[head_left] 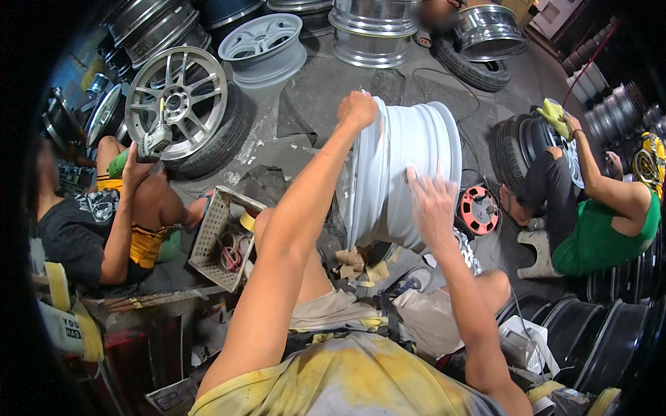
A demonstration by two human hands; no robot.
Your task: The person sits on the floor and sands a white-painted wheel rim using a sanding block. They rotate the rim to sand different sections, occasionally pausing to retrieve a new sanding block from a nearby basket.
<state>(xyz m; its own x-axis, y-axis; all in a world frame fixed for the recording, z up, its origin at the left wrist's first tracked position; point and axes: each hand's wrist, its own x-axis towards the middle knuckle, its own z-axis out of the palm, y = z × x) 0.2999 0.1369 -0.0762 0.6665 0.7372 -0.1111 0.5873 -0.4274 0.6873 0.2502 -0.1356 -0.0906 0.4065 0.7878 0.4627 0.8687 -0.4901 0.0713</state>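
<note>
A pale grey-white wheel rim point(402, 166) stands on its tread side before my knees, its barrel facing me. My left hand point(359, 109) is closed over the far end of its left lip. Against the barrel lies my right hand point(433, 204), its fingers stretched out and partly smeared by motion. A small dark spot shows at one fingertip; whether it is a thin piece of something I cannot make out. Torn brown paper scraps point(352, 260) lie on the floor below the rim.
A plastic crate point(220, 267) with tape and red-handled scissors sits left of my legs. A red cable reel point(479, 210) stands right of the rim, its cord trailing. At left a person holds a tool to a spoked wheel point(177, 102); at right another holds a yellow cloth point(553, 116).
</note>
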